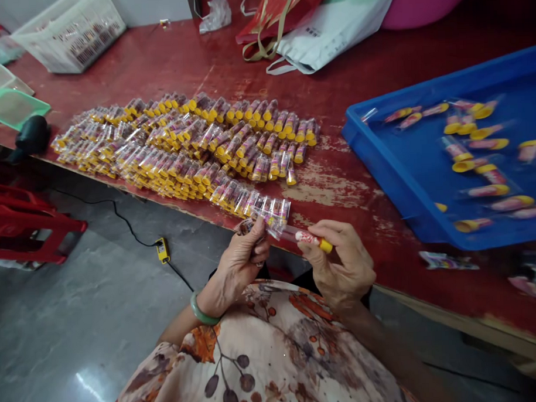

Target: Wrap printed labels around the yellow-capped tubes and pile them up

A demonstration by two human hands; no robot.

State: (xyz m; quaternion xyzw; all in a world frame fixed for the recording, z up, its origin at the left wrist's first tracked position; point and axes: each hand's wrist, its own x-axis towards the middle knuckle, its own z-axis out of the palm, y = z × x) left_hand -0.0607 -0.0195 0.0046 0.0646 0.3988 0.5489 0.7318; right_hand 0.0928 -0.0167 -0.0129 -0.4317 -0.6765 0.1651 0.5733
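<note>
My left hand (247,245) pinches a printed clear plastic sleeve (273,223) between thumb and fingers, with a dark crumpled bit of film showing at the fingertips. In my right hand (340,263) is a clear tube (308,239) with a yellow cap and red-and-white contents, gripped near the cap. The tube's clear end points left and meets the sleeve; whether it is inside cannot be made out. Just beyond my hands, wrapped yellow-capped tubes (178,151) lie in stacked rows along the table's near edge.
A blue tray (381,156) at right holds several loose yellow-capped tubes. Printed wrappers (448,261) lie before it. White basket (86,40), green tray (16,108) and dark rounded object (32,136) stand left. Bags (332,31) lie behind; a red stool (27,224) is below left.
</note>
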